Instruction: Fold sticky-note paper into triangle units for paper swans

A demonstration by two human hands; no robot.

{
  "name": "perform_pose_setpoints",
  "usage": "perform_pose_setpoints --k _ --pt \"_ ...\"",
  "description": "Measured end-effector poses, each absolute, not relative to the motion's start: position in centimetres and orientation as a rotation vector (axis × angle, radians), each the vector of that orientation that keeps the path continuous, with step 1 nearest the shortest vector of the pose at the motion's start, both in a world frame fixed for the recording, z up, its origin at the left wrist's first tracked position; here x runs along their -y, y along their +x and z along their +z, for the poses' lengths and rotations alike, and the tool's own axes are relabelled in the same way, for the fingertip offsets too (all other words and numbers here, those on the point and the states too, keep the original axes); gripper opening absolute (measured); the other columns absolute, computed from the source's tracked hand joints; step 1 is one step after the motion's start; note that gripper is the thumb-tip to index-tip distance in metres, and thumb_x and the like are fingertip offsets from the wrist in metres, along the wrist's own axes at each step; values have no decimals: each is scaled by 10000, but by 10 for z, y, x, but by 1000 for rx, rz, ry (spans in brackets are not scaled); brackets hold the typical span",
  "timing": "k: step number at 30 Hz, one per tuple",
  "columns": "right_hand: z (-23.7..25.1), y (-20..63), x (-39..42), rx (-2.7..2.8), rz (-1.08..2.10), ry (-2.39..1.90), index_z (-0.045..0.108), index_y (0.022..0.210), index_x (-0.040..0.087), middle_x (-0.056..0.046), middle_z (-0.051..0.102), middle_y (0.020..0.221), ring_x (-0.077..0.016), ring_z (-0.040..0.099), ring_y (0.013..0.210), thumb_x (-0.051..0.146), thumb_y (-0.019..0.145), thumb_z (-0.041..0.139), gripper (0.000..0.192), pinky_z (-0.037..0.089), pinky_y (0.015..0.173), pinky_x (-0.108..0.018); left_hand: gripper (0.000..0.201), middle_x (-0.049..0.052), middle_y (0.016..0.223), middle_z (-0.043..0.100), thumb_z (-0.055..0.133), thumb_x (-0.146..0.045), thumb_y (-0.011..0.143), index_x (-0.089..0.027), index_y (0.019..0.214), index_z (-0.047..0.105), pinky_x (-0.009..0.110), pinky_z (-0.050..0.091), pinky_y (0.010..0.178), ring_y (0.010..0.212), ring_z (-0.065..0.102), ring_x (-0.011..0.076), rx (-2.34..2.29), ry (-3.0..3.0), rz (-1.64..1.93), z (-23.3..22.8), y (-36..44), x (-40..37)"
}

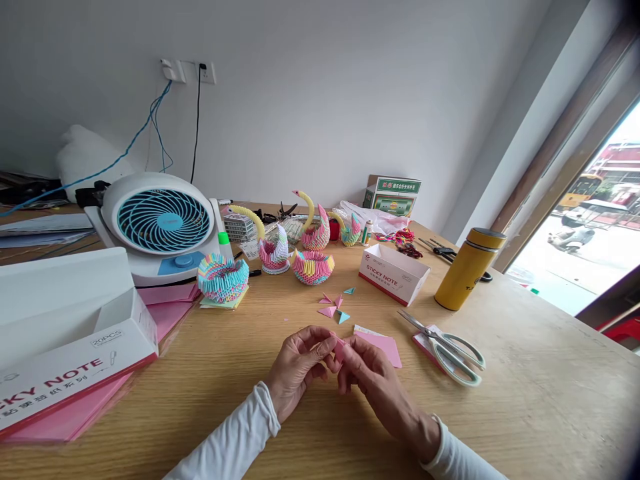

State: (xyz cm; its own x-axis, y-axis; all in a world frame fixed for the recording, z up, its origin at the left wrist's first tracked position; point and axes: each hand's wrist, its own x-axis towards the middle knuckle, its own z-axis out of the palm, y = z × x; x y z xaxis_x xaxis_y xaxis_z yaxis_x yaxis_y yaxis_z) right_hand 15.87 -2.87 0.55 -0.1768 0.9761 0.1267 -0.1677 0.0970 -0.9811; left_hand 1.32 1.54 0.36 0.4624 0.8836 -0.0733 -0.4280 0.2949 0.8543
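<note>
Between the fingertips of both hands is a small folded piece of pink paper [339, 348], partly covered by the thumbs. My left hand [303, 365] pinches its left side, and my right hand [373, 373] pinches it from the right. Just beyond my fingers lie several small folded paper triangles, among them a pink triangle [328, 311] and a blue triangle [343, 317]. A pink sticky note pad [383, 348] rests on the table behind my right hand. Scissors [453, 353] with pale handles lie farther right, on top of another small pad.
Paper swans [274, 255] and folded paper bowls [313, 267] stand toward the wall. A white fan [165, 223] and a large sticky note box [75, 347] occupy the left. At right are a smaller sticky note box [393, 275] and a yellow bottle [467, 270].
</note>
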Motion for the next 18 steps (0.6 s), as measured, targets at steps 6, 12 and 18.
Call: perform_pose_setpoints --k 6,12,18 --pt "1 158 22 1333 1161 -1005 606 721 159 -4 567 663 -98 491 501 541 815 638 394 401 474 -225 270 -11 656 641 780 -332 703 -148 798 607 168 430 439 517 567 88 -713 1050 1025 7 14 -14" --pt "-8 167 17 1279 1044 -1050 626 753 173 10 555 603 -108 499 475 540 809 644 372 393 445 -230 298 43 739 668 726 -387 749 -118 867 673 201 454 437 547 608 126 -790 1334 995 -1 14 -18" --pt "0 171 17 1264 1089 -1036 674 814 164 -8 594 644 -116 505 510 513 774 694 352 406 483 -245 329 94 824 710 734 -390 740 -106 902 704 206 459 471 614 630 147 -784 1266 941 3 14 -16"
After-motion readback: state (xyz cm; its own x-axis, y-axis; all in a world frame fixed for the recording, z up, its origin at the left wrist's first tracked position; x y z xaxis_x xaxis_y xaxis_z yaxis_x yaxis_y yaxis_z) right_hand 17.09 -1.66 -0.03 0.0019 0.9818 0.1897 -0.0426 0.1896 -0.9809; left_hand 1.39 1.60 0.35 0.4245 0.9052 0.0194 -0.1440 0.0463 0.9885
